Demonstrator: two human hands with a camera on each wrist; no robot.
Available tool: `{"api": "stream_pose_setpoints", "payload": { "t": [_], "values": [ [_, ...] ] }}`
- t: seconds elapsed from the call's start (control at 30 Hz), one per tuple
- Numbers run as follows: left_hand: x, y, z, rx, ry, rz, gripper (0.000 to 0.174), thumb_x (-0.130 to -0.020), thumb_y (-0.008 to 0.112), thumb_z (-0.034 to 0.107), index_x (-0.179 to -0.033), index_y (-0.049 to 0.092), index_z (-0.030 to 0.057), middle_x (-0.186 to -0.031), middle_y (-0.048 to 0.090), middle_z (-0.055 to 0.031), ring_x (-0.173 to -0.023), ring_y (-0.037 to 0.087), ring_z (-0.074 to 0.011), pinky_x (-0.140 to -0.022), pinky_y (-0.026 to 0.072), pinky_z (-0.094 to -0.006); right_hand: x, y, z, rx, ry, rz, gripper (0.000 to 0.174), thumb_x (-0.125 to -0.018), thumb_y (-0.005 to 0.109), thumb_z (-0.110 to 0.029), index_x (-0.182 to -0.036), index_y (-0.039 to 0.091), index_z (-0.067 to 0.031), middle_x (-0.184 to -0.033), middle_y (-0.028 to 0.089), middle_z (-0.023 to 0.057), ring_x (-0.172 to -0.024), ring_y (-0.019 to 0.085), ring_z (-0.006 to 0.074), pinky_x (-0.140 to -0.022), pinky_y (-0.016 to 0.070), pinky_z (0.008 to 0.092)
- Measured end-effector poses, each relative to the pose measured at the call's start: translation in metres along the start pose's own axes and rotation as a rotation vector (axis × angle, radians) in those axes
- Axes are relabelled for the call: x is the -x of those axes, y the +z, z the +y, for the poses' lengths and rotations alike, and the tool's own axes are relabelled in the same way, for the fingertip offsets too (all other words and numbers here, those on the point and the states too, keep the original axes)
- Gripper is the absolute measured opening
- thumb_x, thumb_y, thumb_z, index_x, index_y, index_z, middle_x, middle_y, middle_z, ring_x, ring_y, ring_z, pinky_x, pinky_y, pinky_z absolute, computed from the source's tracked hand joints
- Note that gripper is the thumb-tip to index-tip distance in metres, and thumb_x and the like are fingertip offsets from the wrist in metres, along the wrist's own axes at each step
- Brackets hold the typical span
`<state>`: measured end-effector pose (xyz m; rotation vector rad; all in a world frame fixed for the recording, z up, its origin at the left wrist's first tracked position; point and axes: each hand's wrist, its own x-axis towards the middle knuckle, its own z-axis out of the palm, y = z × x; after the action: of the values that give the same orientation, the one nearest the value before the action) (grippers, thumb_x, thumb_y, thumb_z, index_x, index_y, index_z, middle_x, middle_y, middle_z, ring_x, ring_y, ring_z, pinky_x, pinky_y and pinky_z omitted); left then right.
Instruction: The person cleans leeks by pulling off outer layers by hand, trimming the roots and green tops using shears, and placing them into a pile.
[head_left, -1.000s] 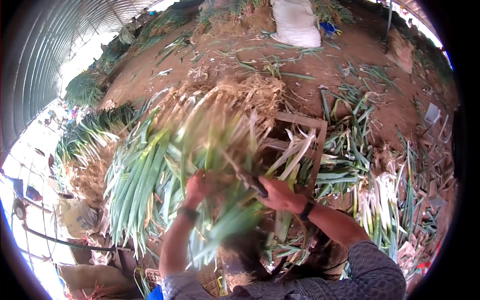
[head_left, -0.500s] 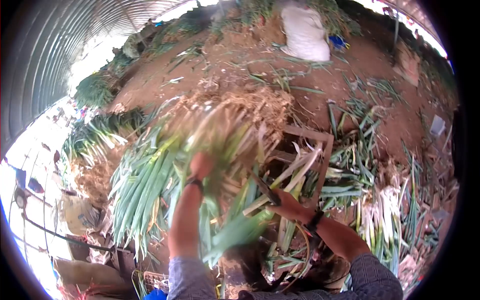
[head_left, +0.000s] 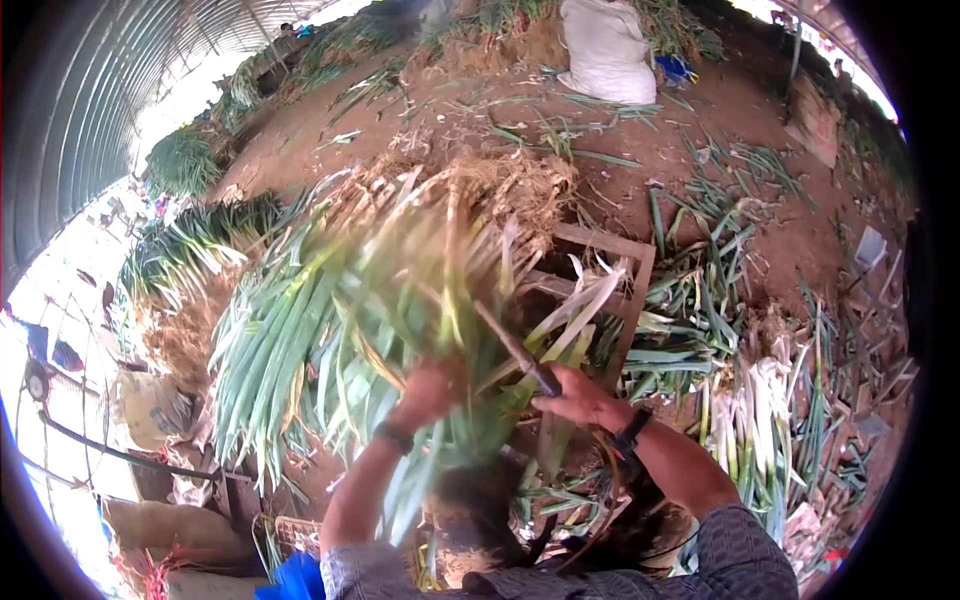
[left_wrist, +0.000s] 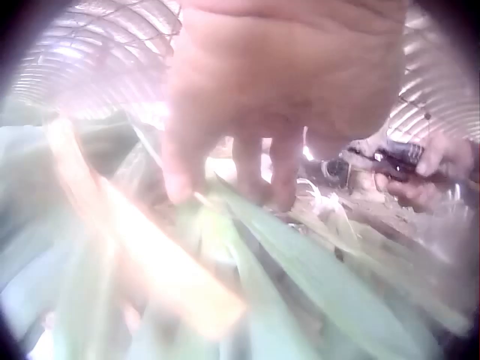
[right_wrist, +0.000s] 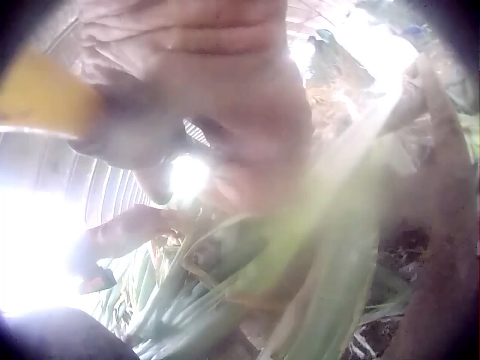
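Note:
My left hand grips a green onion by its leaves, and the stalk stands up from it, blurred, root end away from me. In the left wrist view its fingers point down among green leaves. My right hand holds a dark-handled blow gun with a long thin nozzle directed toward the stalk. A yellow hose end shows beside the right hand in its wrist view. Beneath and left of the hands lies a big heap of green onions, roots at the far side.
A wooden frame stands right of the heap, with loose leaves beyond it. Cleaned white stalks lie farther right. Another bundle of green onions is at the left. A white sack sits at the back on bare soil.
Over the last half second my left hand has come back toward me and to the right. The stalk now stands more upright before the nozzle. My right hand has shifted only slightly.

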<state>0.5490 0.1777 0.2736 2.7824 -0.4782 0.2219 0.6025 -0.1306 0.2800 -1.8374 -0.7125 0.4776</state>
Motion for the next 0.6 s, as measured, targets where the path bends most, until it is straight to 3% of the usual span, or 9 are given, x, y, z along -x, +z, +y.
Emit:
{"api": "stream_pose_setpoints", "payload": {
  "t": [0.03, 0.1, 0.17, 0.2, 0.3, 0.33, 0.43, 0.57, 0.6],
  "values": [
    [-0.001, 0.017, -0.023, 0.261, 0.009, 0.153, 0.011, -0.088, 0.06, 0.013, -0.093, 0.067, 0.0061, -0.096, 0.068, -0.0129, -0.09, 0.064, -0.0344, -0.082, 0.0507, -0.0446, 0.001, -0.002, 0.0, 0.034, -0.013, 0.007, 0.053, -0.08, 0.076, -0.026, -0.121, 0.054, -0.0001, -0.095, 0.063, 0.0167, -0.089, 0.063, 0.0292, -0.081, 0.0496, 0.0379],
    [-0.021, 0.003, -0.02, 0.21, -0.186, 0.419, 0.013, -0.091, 0.057, 0.015, -0.09, 0.066, 0.0055, -0.09, 0.066, -0.0148, -0.083, 0.064, -0.0352, -0.076, 0.0515, -0.0433, 0.003, -0.001, 0.0, 0.092, -0.041, 0.04, 0.053, -0.08, 0.076, -0.026, -0.121, 0.054, 0.0, -0.095, 0.063, 0.0176, -0.088, 0.063, 0.0304, -0.08, 0.0497, 0.0386],
    [-0.037, -0.002, -0.04, 0.18, -0.17, 0.261, 0.015, -0.092, 0.055, 0.017, -0.094, 0.064, 0.0054, -0.088, 0.065, -0.0178, -0.083, 0.064, -0.0372, -0.072, 0.0518, -0.0441, 0.005, 0.003, 0.011, 0.185, 0.042, -0.022, 0.053, -0.079, 0.075, -0.027, -0.119, 0.054, 0.0002, -0.092, 0.063, 0.0201, -0.086, 0.063, 0.0346, -0.077, 0.0498, 0.0412],
    [-0.048, 0.001, -0.038, 0.061, -0.385, 0.192, 0.014, -0.091, 0.056, 0.017, -0.098, 0.063, 0.0075, -0.089, 0.066, -0.0187, -0.084, 0.064, -0.0399, -0.071, 0.0516, -0.0462, 0.006, 0.005, 0.011, 0.203, 0.038, -0.005, 0.053, -0.078, 0.075, -0.027, -0.119, 0.054, 0.0004, -0.092, 0.063, 0.0208, -0.086, 0.063, 0.0358, -0.076, 0.0498, 0.0421],
    [-0.083, 0.019, -0.058, 0.045, -0.552, 0.255, 0.023, -0.089, 0.058, 0.027, -0.105, 0.064, 0.012, -0.091, 0.07, -0.0171, -0.088, 0.066, -0.04, -0.073, 0.0514, -0.0489, 0.009, 0.001, -0.004, 0.215, 0.051, 0.036, 0.056, -0.079, 0.074, -0.031, -0.12, 0.053, -0.0012, -0.092, 0.064, 0.0233, -0.088, 0.064, 0.04, -0.077, 0.0501, 0.0454],
    [-0.094, 0.021, -0.06, 0.052, -0.622, 0.219, 0.031, -0.086, 0.06, 0.036, -0.103, 0.066, 0.0103, -0.092, 0.07, -0.0181, -0.087, 0.066, -0.0402, -0.073, 0.052, -0.0483, 0.012, 0.0, -0.009, 0.233, 0.061, 0.047, 0.056, -0.079, 0.074, -0.032, -0.121, 0.052, -0.0018, -0.092, 0.065, 0.0237, -0.088, 0.064, 0.0406, -0.077, 0.0501, 0.0461],
    [-0.112, 0.028, -0.064, 0.113, -0.712, 0.166, 0.037, -0.081, 0.064, 0.042, -0.097, 0.067, 0.0088, -0.091, 0.07, -0.0183, -0.087, 0.067, -0.0389, -0.072, 0.052, -0.0458, 0.013, -0.001, -0.009, 0.282, 0.093, 0.065, 0.052, -0.08, 0.071, -0.035, -0.118, 0.053, -0.0039, -0.092, 0.066, 0.0239, -0.088, 0.065, 0.0428, -0.076, 0.0503, 0.049],
    [-0.091, 0.038, -0.054, 0.315, -0.677, 0.005, 0.036, -0.077, 0.073, 0.034, -0.098, 0.068, 0.005, -0.082, 0.067, -0.018, -0.077, 0.066, -0.0256, -0.07, 0.0499, -0.0414, 0.015, -0.006, 0.003, 0.309, 0.018, 0.087, 0.048, -0.08, 0.071, -0.033, -0.114, 0.053, -0.0035, -0.087, 0.066, 0.0234, -0.084, 0.065, 0.0438, -0.073, 0.0512, 0.0497],
    [-0.075, 0.046, -0.047, 0.315, -0.562, 0.03, 0.034, -0.078, 0.073, 0.032, -0.097, 0.067, 0.0038, -0.082, 0.067, -0.0175, -0.077, 0.064, -0.0239, -0.07, 0.0497, -0.0405, 0.017, -0.007, 0.002, 0.298, -0.002, 0.061, 0.047, -0.08, 0.071, -0.032, -0.113, 0.053, -0.0034, -0.087, 0.065, 0.0237, -0.083, 0.065, 0.0438, -0.072, 0.0513, 0.0496]
  ]
}}
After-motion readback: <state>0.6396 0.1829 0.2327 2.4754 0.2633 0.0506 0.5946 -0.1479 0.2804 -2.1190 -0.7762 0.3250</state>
